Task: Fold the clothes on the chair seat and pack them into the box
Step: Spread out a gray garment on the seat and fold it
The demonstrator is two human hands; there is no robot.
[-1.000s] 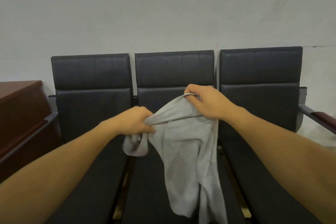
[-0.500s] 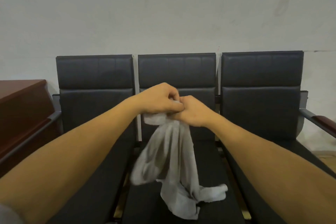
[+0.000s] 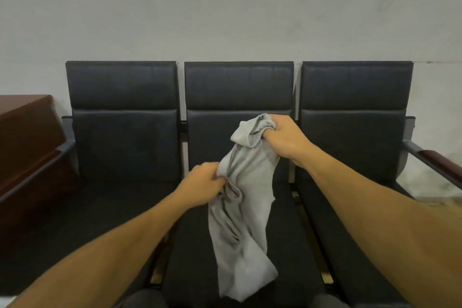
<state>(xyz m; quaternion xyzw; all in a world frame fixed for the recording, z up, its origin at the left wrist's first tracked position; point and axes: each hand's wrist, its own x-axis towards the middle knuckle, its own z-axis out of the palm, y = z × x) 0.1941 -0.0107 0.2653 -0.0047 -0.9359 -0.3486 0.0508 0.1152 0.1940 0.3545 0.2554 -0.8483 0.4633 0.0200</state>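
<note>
Item: grey garment [image 3: 241, 220], one piece, plain light-grey soft knit, unfolded. It hangs as a long crumpled column in front of the middle chair seat [image 3: 287, 245], bunched and creased at the top, looser and wider toward the bottom hem; whether the lower end touches the seat cannot be told. No print or fastening is visible.

Left hand [image 3: 203, 186]: lower and nearer, fingers curled into the cloth partway down its left edge; grip clenched on a gathered fold of the garment.

Right hand [image 3: 282, 136]: higher and farther, fingers curled tight round the topmost bunch of the garment, which spills over the knuckles to the left; grip clenched on the garment, bearing its hanging length.

Setting: row of three joined black padded chairs, the left chair [image 3: 125, 145] and right chair [image 3: 355, 145] flanking the middle one. A wood-topped armrest [image 3: 440, 165] sits at the far right. A dark reddish-brown wooden cabinet [image 3: 25, 132] stands beside the left chair. Behind all, a plain pale wall [image 3: 225, 7].
</note>
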